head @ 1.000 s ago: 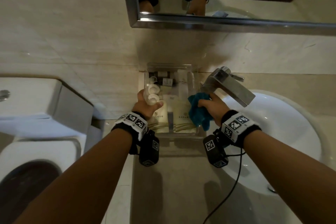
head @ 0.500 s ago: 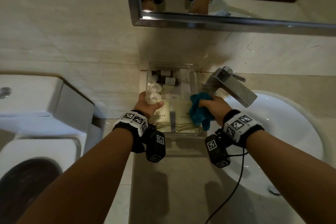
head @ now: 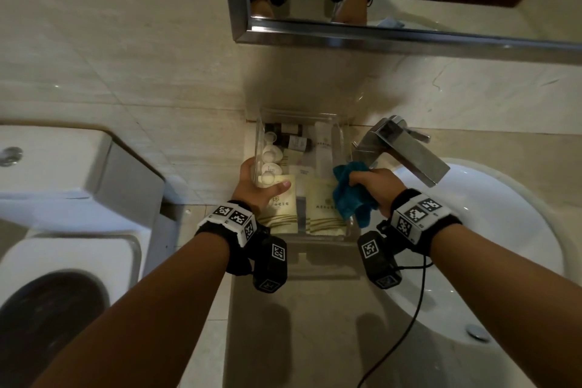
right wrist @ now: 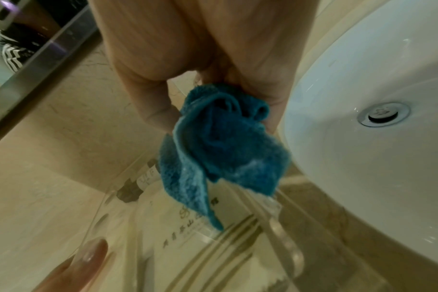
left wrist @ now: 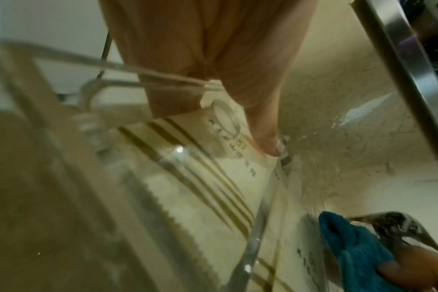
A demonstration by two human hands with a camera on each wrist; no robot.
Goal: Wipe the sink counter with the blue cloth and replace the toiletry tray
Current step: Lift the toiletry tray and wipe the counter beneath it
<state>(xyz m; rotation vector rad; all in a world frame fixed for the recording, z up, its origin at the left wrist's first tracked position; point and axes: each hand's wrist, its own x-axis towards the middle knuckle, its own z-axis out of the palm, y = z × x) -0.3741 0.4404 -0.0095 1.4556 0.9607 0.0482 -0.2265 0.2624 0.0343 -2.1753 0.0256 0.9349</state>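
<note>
Tray: the clear tray [head: 341, 135] sits on the counter [head: 315, 324] against the wall, at 9 o'clock from the sink [head: 504, 230].
Left hand: your left hand [head: 255, 186] grips the tray's left wall, thumb inside.
Right hand: your right hand [head: 374, 187] clutches the bunched blue cloth [head: 349, 195] at the tray's right wall.
Tap: the tap [head: 406, 151] stands at 1 o'clock from the cloth.
Contents: small bottles and sachets lie inside.

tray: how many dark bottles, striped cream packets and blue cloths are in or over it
dark bottles: 2
striped cream packets: 2
blue cloth: 1
total: 5; the white round items in the tray are too small to count
</note>
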